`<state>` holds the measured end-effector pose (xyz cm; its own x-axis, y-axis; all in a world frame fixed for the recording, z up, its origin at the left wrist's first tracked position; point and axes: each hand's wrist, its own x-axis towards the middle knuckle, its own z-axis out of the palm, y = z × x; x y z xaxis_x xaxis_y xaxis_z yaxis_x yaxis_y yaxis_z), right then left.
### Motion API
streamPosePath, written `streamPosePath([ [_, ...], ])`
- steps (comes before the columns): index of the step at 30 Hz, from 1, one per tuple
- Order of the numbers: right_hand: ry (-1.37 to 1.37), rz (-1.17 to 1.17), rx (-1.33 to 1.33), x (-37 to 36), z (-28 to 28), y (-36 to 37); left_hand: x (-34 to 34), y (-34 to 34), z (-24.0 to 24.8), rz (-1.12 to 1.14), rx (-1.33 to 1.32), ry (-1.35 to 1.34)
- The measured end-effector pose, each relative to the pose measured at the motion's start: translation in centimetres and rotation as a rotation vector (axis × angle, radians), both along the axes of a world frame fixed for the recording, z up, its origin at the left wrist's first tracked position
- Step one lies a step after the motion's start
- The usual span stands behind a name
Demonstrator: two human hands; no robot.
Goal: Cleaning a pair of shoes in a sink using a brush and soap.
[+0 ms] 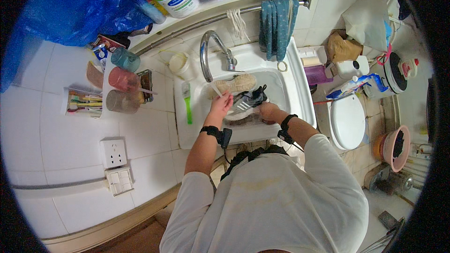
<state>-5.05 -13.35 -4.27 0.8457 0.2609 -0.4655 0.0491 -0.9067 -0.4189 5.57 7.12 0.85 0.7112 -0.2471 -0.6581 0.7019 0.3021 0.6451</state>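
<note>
Shoe washing under way in the white rectangular ceramic sink [300, 93], judged to be about midway. One grey-and-black sports shoe with white stripes [247, 102] lying in the middle of the basin, in shallow water, tipped on its side under both hands. A second shoe, beige sole upward [236, 84], resting just behind it near the base of the curved chrome tap [208, 51]; impossible to tell whether already scrubbed or waiting its turn. No foam plainly visible, so rinsing probably left to do, and both shoes yet to come out of the sink.

Left hand [221, 104] raised above the toe end of the grey shoe, wrist bent down, grip closed round a thin pale brush handle [216, 90] slanting up and away toward the tap. Right hand [268, 111] lower, at the heel end, fingers curled down onto the shoe and seemingly closed on it, steadying it; fingertips hidden behind the shoe, so exact hold hard to read. Both forearms reaching forward from the lower edge, black bands on each wrist, elbows bent.

Green-handled brush [187, 100] lying unused on the sink's left ledge. Teal towel [277, 26] hanging over the rail behind. White toilet lid [348, 121] just right of the sink.
</note>
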Motion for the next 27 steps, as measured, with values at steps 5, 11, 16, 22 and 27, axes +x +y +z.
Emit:
streamPosePath([
  [5,-0.07,0.004,0.056,-1.6,0.0,0.7,0.3,2.0,-3.7,0.097,-0.054,0.197],
  [11,-0.037,-0.006,0.16,-2.6,-2.4,0.3,-0.5,-0.2,-1.3,0.195,-0.071,0.206],
  [16,0.069,0.236,0.016,-2.0,-4.3,-0.3,-0.4,0.6,-1.1,0.163,-0.083,0.179],
  [22,0.04,0.171,0.033,-1.4,-5.0,-0.1,-1.0,-0.5,-0.1,0.042,0.066,0.011],
  [27,-0.24,-0.217,0.665,3.5,1.4,2.3,-1.9,-0.2,0.1,-0.034,0.168,-0.111],
])
